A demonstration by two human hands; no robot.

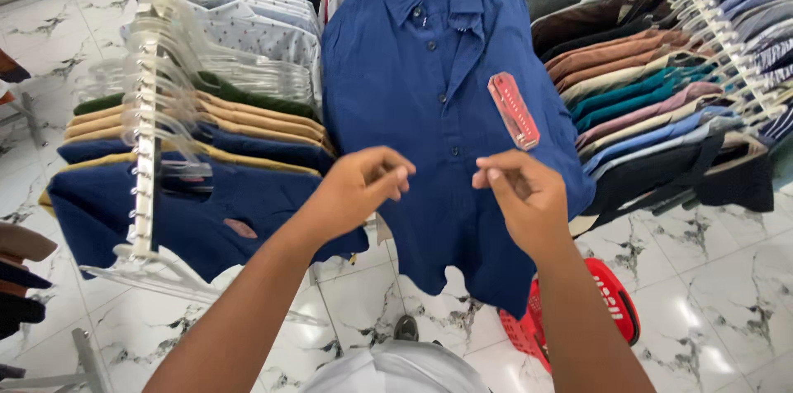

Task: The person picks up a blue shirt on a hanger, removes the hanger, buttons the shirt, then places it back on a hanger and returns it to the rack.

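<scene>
A navy blue button-front shirt [429, 95] hangs in the middle of the head view, with a red hang tag [513, 109] on its right chest. My left hand [361, 188] is raised in front of the shirt's lower front, just left of the button line, with its fingers bunched together. My right hand [522, 197] is just right of that line, thumb and fingertips pinched. A strip of blue cloth shows between the two hands. I see no fold of cloth pulled up in either hand.
A rack of clear hangers [153, 104] with tan, navy and green shirts stands at left. Folded-over shirts in many colours hang at right [644, 87]. A red plastic basket [607, 306] sits on the white marble floor [727, 294] below the shirt.
</scene>
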